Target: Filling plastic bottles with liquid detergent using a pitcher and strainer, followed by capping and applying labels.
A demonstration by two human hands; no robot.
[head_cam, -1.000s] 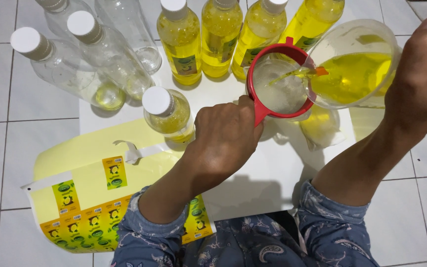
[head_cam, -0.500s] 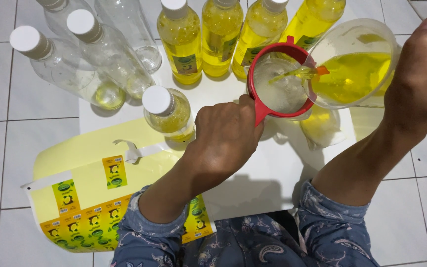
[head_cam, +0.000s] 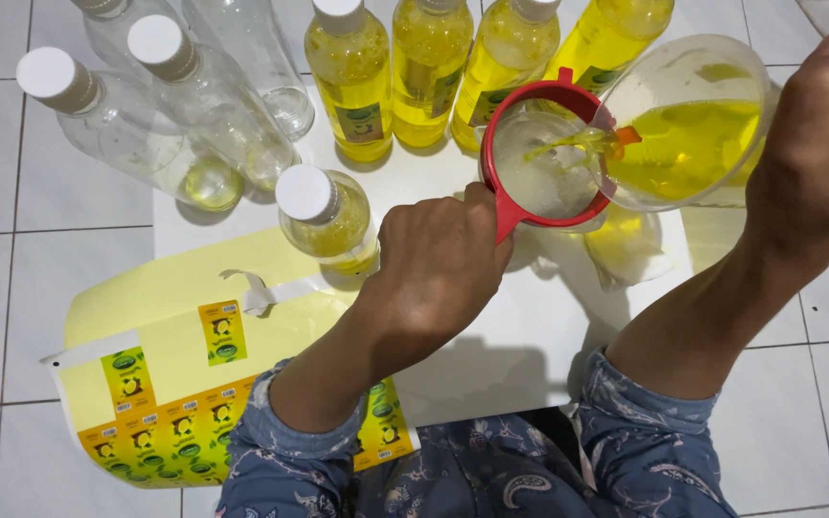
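A white board (head_cam: 530, 336) is laid on the tiled floor (head_cam: 11, 259). At its near-left edge a yellow label sheet (head_cam: 175, 355) is spread. Along its far edge four filled yellow bottles (head_cam: 349, 86) are ranged; clear capped bottles (head_cam: 175, 105) are grouped at its far-left corner. A clear jug (head_cam: 693, 134) of yellow liquid is tilted above the far-right part, gripped by the right hand (head_cam: 817, 144). A red strainer (head_cam: 544, 153) is held beneath its spout, its handle enclosed by the left hand (head_cam: 438, 264).

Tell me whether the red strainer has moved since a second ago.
No. The red strainer sits at the same spot beside the labelled yellow bottles.
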